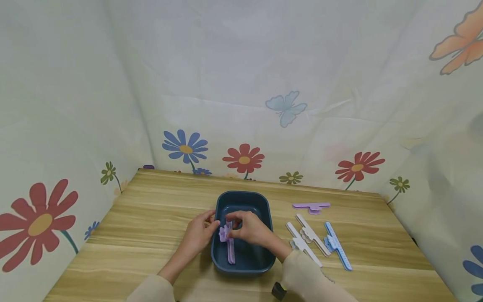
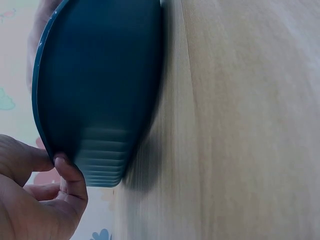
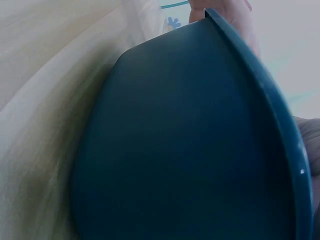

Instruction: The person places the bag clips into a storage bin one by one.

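A dark blue rectangular bin (image 1: pixel 269 251) stands on the table. Its left rim is pinched between the thumb and fingers of my left hand (image 1: pixel 198 230); the left wrist view shows this grip (image 2: pixel 57 200) at the rim up close. My right hand (image 1: pixel 250 228) reaches over the right side of the bin and holds a purple bag clip (image 1: pixel 231 251) with a flower-shaped grip by its upper end. The clip's long bar points toward me, inside the bin's outline. In the right wrist view the bin's outer wall (image 3: pixel 185 135) hides the clip and most of the right hand.
Right of the bin lie another purple clip (image 1: pixel 311 206), two white clips (image 1: pixel 313 235) (image 1: pixel 303 244) and a blue clip (image 1: pixel 337 246). A printed cloth (image 1: pixel 241 126) hangs behind the wooden table (image 1: pixel 162 201). A small black object (image 1: pixel 279 290) sits near the right sleeve.
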Motion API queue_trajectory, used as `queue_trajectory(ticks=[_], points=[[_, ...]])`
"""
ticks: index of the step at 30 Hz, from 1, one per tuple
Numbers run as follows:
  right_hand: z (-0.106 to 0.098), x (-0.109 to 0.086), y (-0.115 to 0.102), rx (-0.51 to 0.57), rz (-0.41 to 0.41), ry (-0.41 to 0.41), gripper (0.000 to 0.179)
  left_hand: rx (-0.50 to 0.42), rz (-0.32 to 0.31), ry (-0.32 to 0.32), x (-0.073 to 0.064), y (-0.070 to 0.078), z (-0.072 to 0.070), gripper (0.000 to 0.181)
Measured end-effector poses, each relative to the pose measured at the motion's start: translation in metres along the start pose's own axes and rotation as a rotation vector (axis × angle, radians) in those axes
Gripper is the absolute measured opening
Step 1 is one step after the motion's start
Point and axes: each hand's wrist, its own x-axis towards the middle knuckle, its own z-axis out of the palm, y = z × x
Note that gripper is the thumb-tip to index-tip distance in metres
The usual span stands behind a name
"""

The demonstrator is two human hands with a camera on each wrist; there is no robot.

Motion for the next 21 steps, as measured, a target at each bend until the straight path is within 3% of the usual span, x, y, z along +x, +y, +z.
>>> queue_trajectory(ticks=[21], points=[[0.0017, -0.0014, 0.0004, -0.007, -0.012, -0.017, 0.045, 0.008, -0.015, -0.019, -0.0001, -0.0002, -0.0001, 0.038]])
